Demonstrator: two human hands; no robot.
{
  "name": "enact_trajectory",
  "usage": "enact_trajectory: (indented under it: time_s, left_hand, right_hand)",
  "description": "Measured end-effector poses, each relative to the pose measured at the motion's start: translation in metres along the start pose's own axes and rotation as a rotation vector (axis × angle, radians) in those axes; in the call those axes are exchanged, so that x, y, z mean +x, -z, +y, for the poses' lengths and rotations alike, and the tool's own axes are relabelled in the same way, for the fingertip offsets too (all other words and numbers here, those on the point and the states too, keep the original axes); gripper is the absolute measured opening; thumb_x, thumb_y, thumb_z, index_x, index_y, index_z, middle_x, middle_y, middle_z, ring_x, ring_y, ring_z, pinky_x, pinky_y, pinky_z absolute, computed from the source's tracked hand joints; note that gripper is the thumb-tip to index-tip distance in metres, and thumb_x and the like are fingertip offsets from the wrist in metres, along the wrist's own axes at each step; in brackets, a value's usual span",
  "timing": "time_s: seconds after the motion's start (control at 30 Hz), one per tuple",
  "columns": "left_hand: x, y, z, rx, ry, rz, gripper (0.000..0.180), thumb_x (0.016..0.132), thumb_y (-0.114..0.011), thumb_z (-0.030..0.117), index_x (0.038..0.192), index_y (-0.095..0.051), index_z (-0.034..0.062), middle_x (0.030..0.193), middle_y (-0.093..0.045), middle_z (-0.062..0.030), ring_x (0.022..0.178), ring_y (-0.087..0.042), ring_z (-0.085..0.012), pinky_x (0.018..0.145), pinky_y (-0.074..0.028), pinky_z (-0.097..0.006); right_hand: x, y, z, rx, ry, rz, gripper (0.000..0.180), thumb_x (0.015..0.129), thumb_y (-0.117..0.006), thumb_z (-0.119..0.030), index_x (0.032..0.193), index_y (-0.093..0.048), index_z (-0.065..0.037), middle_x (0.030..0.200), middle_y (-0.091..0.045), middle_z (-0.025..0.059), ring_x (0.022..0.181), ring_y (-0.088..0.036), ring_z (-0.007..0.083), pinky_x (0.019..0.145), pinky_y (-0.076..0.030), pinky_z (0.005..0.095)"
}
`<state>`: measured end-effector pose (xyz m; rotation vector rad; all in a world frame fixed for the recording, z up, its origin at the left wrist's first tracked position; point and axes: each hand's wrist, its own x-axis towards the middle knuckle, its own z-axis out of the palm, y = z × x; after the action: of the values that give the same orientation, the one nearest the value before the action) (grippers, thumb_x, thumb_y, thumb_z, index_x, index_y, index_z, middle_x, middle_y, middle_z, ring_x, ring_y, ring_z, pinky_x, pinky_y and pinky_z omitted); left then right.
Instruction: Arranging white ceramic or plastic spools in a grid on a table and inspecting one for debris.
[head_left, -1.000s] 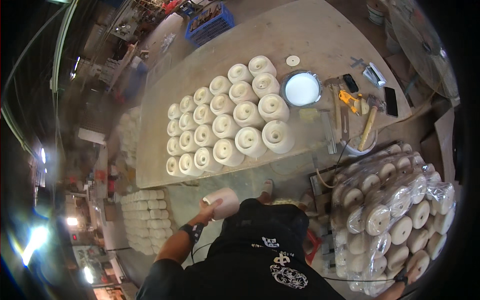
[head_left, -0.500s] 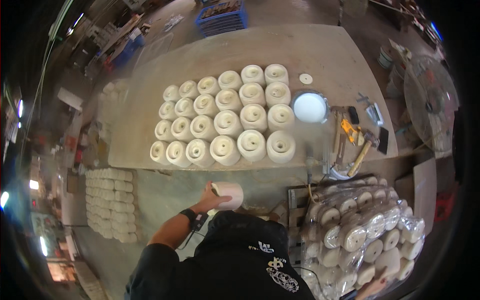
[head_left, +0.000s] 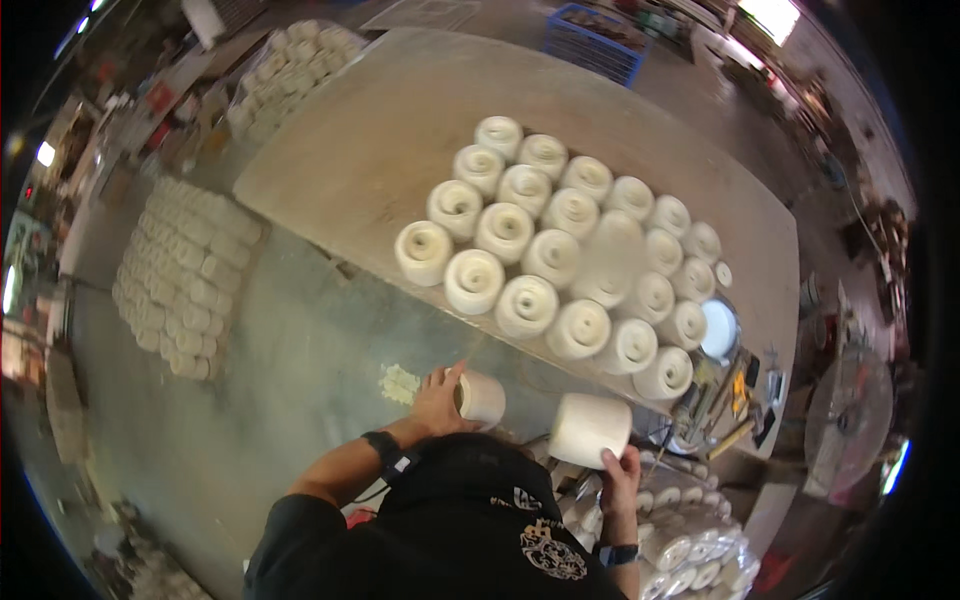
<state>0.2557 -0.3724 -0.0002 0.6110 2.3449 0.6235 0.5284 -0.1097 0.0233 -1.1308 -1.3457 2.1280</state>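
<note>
My left hand (head_left: 437, 402) is closed round the open end of a cream-white cylinder (head_left: 484, 400), low in front of my body. My right hand (head_left: 621, 478) grips a second, larger-looking white cylinder (head_left: 590, 428), with the thumb on its side, just off the table's near edge. On the table (head_left: 350, 130) stand rows of similar white cylinders (head_left: 503, 230) with recessed round tops and a hole in the middle. A blurred pale shape over the middle rows cannot be made out.
Plastic-wrapped white cylinders (head_left: 690, 545) are stacked at lower right. A round tub with a pale top (head_left: 718, 328), a hammer (head_left: 730, 438) and a yellow tool (head_left: 739, 392) lie at the table's right end. More stacked cylinders (head_left: 185, 280) stand on the floor at left. A fan (head_left: 848, 420) is far right.
My view has turned to the left. My right hand has come up from the plastic-wrapped stack with a white cylinder in it. My left hand keeps hold of its cylinder.
</note>
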Motion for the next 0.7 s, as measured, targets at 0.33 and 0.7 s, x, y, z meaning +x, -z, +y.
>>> enact_trajectory:
  time_s: [0.33,0.7]
  left_hand:
    - [-0.001,0.099,-0.077,0.049,-0.006,0.286,0.118,0.056,-0.090,0.050,0.152,-0.032,0.0139,0.142,-0.037,-0.0275,0.128,-0.039,-0.0489,0.107,-0.034,-0.058]
    - [0.056,0.216,-0.116,0.133,0.098,0.505,0.118,0.056,-0.091,0.047,0.150,-0.033,0.0082,0.141,-0.038,-0.0298,0.126,-0.040,-0.0478,0.105,-0.037,-0.055]
  right_hand:
    - [0.069,-0.209,-0.020,-0.304,-0.244,-0.442,0.053,0.082,-0.078,-0.014,0.126,-0.054,0.003,0.123,-0.061,0.0112,0.116,-0.055,0.0206,0.101,-0.042,0.0366]
    - [0.183,-0.368,-0.017,-0.253,-0.244,-0.771,0.052,0.084,-0.079,-0.013,0.126,-0.053,0.000,0.126,-0.058,0.0107,0.118,-0.055,0.0193,0.102,-0.043,0.0361]
